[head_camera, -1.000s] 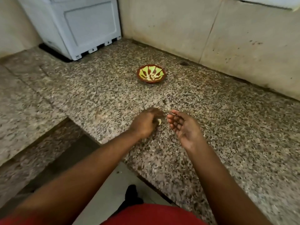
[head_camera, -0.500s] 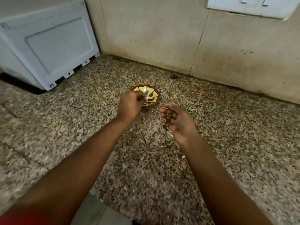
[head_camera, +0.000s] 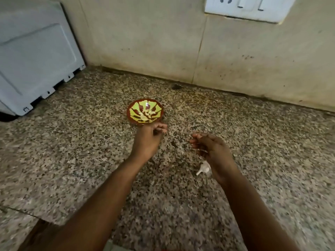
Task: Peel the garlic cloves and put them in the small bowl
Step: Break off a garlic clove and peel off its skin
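A small red-brown bowl [head_camera: 132,115] with a yellow-green pattern sits on the speckled granite counter [head_camera: 72,145]. Several pale peeled garlic cloves [head_camera: 147,114] lie in its middle. My left hand [head_camera: 147,140] hovers just in front of the bowl's near rim, fingers loosely curled, nothing visible in it. My right hand [head_camera: 213,153] is to the right, palm turned left, fingers apart and empty. An unpeeled white garlic piece [head_camera: 203,169] lies on the counter beside my right wrist, partly hidden by it.
A white appliance [head_camera: 34,57] stands at the back left. The beige tiled wall [head_camera: 163,42] runs behind the bowl, with a white switch plate [head_camera: 248,8] above right. The counter's front edge drops off at the lower left.
My left hand carried a peeled clove from the counter to the bowl, let it go there, and has now drawn back to just in front of the rim. The camera tilted up.
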